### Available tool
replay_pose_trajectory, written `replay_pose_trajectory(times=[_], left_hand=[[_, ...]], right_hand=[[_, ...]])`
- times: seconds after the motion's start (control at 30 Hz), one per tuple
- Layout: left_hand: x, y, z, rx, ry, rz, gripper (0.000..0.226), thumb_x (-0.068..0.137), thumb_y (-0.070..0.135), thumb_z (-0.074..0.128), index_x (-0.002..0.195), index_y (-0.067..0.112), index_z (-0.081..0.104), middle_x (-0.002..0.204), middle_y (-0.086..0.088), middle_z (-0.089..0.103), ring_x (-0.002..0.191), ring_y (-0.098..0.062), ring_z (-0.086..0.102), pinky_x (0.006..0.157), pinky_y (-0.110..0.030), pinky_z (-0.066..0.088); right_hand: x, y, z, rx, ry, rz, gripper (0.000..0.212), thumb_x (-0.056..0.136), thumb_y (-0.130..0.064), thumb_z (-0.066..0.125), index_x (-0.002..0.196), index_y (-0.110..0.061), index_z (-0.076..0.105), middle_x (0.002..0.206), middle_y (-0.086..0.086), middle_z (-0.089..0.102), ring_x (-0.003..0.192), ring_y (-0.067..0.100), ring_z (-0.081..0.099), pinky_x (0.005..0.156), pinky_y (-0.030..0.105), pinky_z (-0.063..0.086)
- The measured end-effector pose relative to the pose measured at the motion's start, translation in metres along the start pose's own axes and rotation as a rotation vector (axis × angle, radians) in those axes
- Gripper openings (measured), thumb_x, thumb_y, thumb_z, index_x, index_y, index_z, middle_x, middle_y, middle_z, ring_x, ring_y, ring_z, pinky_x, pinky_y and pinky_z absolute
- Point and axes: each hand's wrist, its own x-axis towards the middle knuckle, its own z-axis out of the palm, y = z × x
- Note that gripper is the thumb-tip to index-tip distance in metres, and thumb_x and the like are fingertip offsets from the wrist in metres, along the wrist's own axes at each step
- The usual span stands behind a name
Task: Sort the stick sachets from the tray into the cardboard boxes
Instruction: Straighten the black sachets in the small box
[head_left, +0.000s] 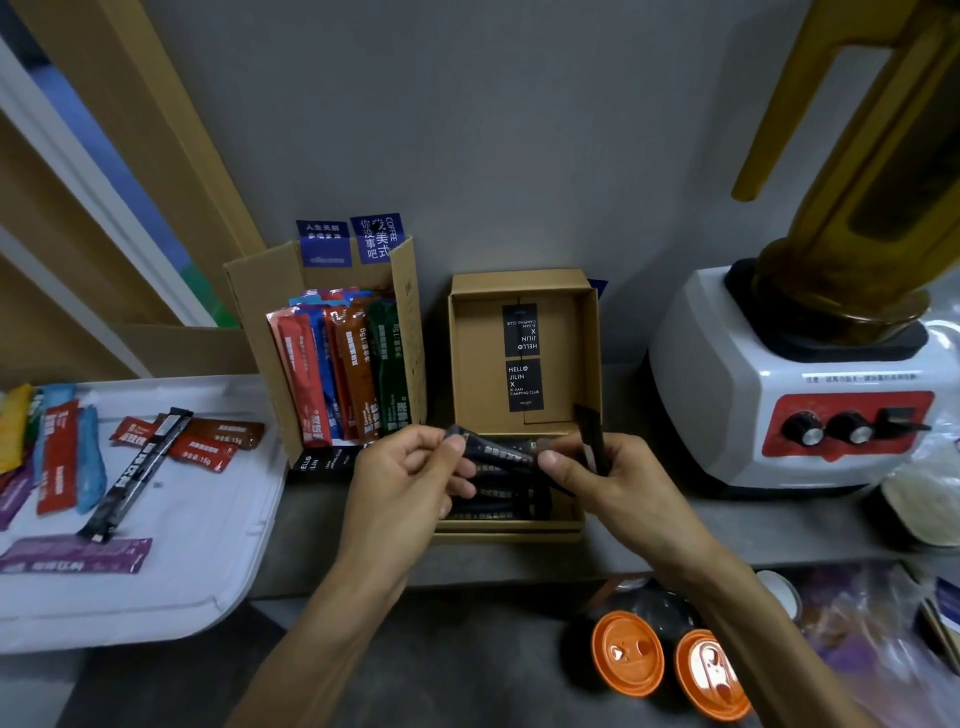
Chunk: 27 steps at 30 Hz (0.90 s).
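**Two hands, one black sachet over the flat box**

Two cardboard boxes stand on the desk (649, 530). The flat box (589, 358), lid up, holds black stick sachets. Left of it, the tall box (249, 322) holds upright coloured sachets (337, 374). Above the flat box, left hand (400, 483) and right hand (608, 478) each close their grip on the ends of a glossy black sachet (498, 453). Further left, the white tray (208, 582) carries loose sachets.
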Motion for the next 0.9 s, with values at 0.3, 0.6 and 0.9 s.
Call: replay_pose_trajectory(times=[0.3,0.6,0.9], left_hand=[[-0.003,0.003,0.002,-0.001,-0.003,0.111,0.011,0.094,0.019,0.063,0.100,0.012,0.069,0.078,0.002,0.070,0.068,-0.006,0.064,0.060,-0.018,0.051],[-0.008,-0.012,0.000,0.342,-0.132,0.167,0.013,0.096,0.019,0.062,0.086,0.023,0.070,0.079,0.004,0.072,0.071,-0.009,0.066,0.066,-0.027,0.054],[0.009,-0.016,-0.021,0.979,-0.019,0.235,0.021,0.102,0.038,0.045,0.081,0.034,0.042,0.081,0.010,0.058,0.075,-0.002,0.055,0.057,-0.022,0.037]], right_hand=[[0.003,-0.008,0.007,-0.119,-0.168,-0.007,0.019,0.089,-0.028,0.071,0.088,-0.009,0.072,0.093,0.011,0.072,0.090,0.025,0.069,0.082,0.039,0.056],[0.004,-0.013,0.018,0.219,0.001,0.046,0.016,0.093,-0.019,0.066,0.092,-0.003,0.068,0.070,0.000,0.068,0.054,0.012,0.052,0.052,0.021,0.044],[0.015,0.003,0.000,-0.365,0.052,0.152,0.007,0.095,-0.036,0.063,0.097,-0.030,0.065,0.094,-0.005,0.071,0.086,0.008,0.069,0.069,0.025,0.057]])
